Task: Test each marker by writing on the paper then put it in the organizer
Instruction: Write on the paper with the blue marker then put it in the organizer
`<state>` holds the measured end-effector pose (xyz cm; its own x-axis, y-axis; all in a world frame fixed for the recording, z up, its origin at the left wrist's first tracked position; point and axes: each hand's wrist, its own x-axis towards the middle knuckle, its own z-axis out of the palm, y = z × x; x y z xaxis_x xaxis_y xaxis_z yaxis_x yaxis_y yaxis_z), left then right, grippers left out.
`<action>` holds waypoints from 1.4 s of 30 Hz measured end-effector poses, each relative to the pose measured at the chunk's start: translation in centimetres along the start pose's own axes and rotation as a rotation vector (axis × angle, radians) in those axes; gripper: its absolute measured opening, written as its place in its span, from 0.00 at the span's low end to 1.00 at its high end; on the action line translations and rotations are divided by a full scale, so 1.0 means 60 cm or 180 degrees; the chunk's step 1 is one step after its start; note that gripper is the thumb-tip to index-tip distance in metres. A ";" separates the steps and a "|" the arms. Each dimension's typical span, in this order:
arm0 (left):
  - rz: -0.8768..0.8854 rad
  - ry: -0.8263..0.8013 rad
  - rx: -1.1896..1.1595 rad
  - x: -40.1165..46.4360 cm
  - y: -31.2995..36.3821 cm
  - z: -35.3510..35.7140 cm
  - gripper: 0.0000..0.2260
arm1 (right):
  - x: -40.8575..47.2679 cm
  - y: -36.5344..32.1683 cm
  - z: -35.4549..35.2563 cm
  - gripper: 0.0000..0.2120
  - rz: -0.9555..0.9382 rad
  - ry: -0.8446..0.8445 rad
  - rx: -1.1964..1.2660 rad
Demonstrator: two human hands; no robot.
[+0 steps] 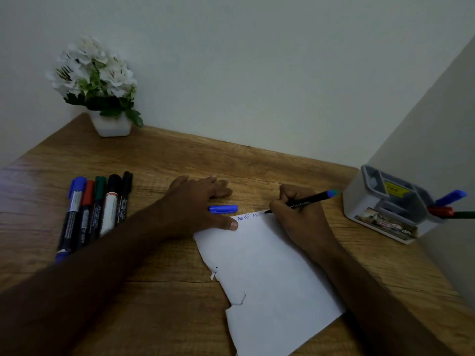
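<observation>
My right hand [299, 214] is gripping a black-barrelled marker [305, 201] with a blue end, fingers curled round the barrel. The tip is touching the far edge of the paper [270, 273], right at the end of a short line of blue lettering [250, 216]. The barrel is tilting up and to the right, toward the organizer [370, 201].

My left hand [198, 201] is lying flat, fingers straight and holding nothing. The palm is resting on the table [167, 291], and the thumb is pressing the paper's far-left corner.

A blue cap [223, 208] is lying loose on the wood just beyond the paper, right beside my left hand, between the two hands.

The paper is sitting at centre, skewed, with a ragged left edge. My right forearm is lying across its right side.

Five capped markers [95, 211] are lying in a row at left, touching side by side: blue cap, red, green, then two black. My left forearm is covering their near ends.

The organizer is a white and grey box standing at the far right against the wall. Three markers are sticking out of its right side: blue [451, 197], red [440, 210], green [464, 215]. I cannot tell which compartment each is in.

A white pot of white flowers [96, 80] is standing at the far-left corner, well apart from everything else.
</observation>
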<state>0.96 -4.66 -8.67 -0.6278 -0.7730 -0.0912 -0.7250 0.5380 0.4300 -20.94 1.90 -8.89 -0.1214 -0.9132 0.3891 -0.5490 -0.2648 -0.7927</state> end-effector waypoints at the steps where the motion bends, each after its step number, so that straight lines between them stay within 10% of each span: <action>1: 0.0004 0.0001 0.0010 0.000 0.000 0.000 0.43 | 0.000 0.000 0.000 0.14 0.0003 0.0030 0.0012; 23: 0.0149 0.0575 -0.0370 -0.005 0.001 -0.004 0.41 | -0.003 -0.011 -0.010 0.12 0.0155 0.0203 0.0364; 36: 0.0341 0.1185 -0.0287 -0.011 0.011 -0.008 0.02 | -0.009 -0.038 -0.014 0.07 -0.0017 -0.0036 0.0675; 42: 0.0594 0.1320 -0.1231 -0.008 0.011 -0.005 0.12 | -0.015 -0.045 -0.014 0.06 -0.0027 -0.0015 0.1324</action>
<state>0.88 -4.02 -8.09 -0.5152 -0.7858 0.3423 -0.4083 0.5761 0.7080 -20.08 3.70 -6.71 -0.1139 -0.9115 0.3952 -0.1691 -0.3742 -0.9118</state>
